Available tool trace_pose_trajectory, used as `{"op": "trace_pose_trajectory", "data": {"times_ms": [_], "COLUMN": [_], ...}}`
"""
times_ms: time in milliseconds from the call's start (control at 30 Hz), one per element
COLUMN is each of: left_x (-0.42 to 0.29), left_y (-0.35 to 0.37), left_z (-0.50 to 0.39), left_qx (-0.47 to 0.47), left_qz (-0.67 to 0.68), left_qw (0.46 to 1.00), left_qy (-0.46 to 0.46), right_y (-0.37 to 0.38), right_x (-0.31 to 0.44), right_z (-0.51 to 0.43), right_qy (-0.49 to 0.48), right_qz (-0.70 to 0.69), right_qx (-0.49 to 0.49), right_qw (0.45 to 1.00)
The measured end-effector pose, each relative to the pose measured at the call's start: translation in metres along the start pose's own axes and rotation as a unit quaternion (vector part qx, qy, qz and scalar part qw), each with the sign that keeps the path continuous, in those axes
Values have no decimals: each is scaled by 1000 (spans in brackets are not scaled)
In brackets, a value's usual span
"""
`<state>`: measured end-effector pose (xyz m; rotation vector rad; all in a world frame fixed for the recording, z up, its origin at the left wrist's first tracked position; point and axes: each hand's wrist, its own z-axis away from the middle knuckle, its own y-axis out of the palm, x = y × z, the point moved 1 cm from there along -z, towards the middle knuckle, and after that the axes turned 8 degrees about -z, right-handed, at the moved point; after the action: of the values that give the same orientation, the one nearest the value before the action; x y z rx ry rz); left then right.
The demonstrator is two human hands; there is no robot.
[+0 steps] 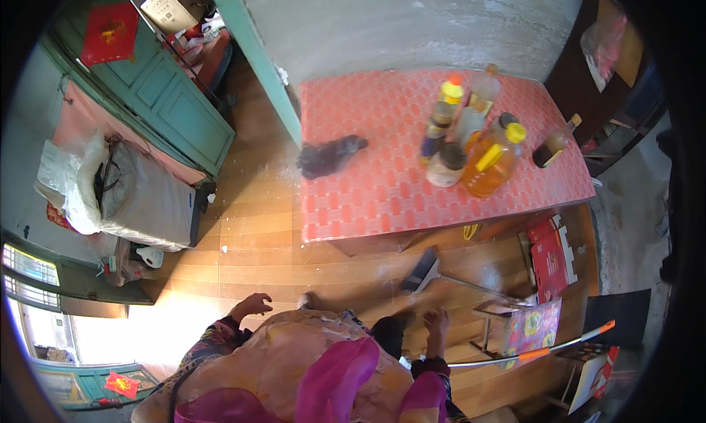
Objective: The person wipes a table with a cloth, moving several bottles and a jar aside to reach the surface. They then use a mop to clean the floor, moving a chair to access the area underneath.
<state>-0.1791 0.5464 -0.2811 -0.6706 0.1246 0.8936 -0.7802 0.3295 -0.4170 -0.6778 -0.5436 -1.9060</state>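
Note:
My left hand [252,306] hangs above the wood-look floor with its fingers apart and nothing in it. My right hand [437,321], blurred, is held low with its fingers loosely bent and nothing visible in it. A white pole with orange sections [535,354] crosses by my right sleeve; whether the arm touches it I cannot tell. Beyond that hand a broom [422,271] with a dark head rests on the floor, its handle reaching right. Ahead stands a table with a red-and-pink patterned cover [375,202]. A dark grey cloth [331,157] lies crumpled at its left end.
Bottles, jars and a yellow-capped oil jug [491,163] stand on the table. A dark sauce bottle [556,141] is farther right. A red carton [551,263] and a low stool [529,329] stand right. Left are a green door [176,108] and a plastic-covered appliance [149,202].

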Motion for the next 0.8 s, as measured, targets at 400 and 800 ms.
{"op": "trace_pose_trajectory", "data": {"times_ms": [400, 800], "left_x": [153, 17], "left_y": [-142, -254], "left_z": [-67, -133], "left_qx": [-21, 27], "left_qz": [184, 339], "left_qw": [983, 940], "left_qy": [10, 32], "right_y": [307, 362], "right_x": [-30, 0], "right_z": [223, 215], "right_qy": [181, 145], "right_qz": [34, -148], "right_qx": [288, 255], "right_qw": [940, 944]}}
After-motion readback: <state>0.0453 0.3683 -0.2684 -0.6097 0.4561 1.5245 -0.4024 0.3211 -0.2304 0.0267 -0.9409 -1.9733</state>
